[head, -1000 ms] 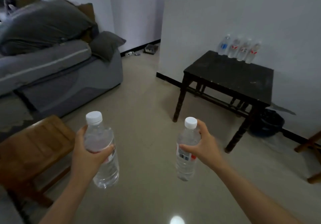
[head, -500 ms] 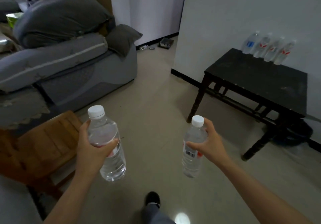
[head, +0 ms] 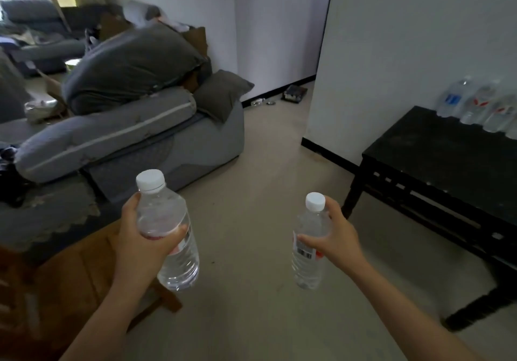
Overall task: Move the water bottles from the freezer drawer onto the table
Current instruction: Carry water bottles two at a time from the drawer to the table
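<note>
Since a second ago the dark table (head: 436, 148) has swung from mid-view to the right edge and drawn nearer, while both bottles have kept their place out in front of the person. One water bottle (head: 180, 262) is carried upright and leaning slightly, with the left hand (head: 140, 246) wrapped round its middle. The other water bottle (head: 307, 265) hangs from the right hand (head: 335, 240), thumb laid across the label and fingers curled behind the shoulder under the white cap. Both are in the air over the pale floor (head: 251, 192), not yet above the table. This looks like the carrying leg, with the setting-down to come. To do it well, the person should turn right, bring each bottle down base first onto the bare front part of the top, and let go one hand at a time. They should stop short of the row of bottles (head: 475, 106) already standing along the back edge by the white wall (head: 405, 38), since a nudge could topple them. Bottles out of a freezer may be slick, so a firm wrap is wise. The tabletop seems flat, dark and faintly scuffed. Off to the left sit a grey sofa (head: 173, 142) heaped with cushions and a low wooden stool (head: 78, 271).
</note>
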`<state>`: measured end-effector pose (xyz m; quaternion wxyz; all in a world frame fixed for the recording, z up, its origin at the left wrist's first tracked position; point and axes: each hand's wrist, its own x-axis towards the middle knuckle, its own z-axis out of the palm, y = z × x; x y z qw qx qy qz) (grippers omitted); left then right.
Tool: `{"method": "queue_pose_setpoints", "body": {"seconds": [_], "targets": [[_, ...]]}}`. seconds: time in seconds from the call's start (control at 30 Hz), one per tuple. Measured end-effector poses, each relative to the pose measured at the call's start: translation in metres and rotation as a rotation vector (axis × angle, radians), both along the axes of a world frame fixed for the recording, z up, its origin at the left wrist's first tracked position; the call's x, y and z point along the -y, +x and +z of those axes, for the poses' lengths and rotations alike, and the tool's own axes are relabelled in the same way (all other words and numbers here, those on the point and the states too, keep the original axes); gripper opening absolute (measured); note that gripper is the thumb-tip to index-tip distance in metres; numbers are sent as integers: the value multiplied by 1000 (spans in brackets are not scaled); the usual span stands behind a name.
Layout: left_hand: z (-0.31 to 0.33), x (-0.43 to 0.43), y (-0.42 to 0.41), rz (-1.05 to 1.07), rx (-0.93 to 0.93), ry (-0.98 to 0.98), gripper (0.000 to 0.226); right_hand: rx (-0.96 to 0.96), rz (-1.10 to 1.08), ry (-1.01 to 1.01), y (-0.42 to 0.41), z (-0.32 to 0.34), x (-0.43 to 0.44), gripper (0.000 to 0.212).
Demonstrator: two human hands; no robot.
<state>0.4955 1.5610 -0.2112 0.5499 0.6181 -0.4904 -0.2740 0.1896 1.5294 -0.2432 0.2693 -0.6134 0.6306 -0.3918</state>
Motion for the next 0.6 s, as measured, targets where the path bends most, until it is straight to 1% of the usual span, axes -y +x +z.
{"method": "queue_pose_setpoints", "body": {"seconds": [0.13,0.27,0.6], "targets": [[-5,29,-8,32,-6,-3,82,-4,9,21,-4,2,33,74],[-12,57,-9,36,-14,29,85,-7,10,26,-6,4,60,75],[-18,146,-5,-61,-49,37,84,-41,2,32,7,6,127,76]]}}
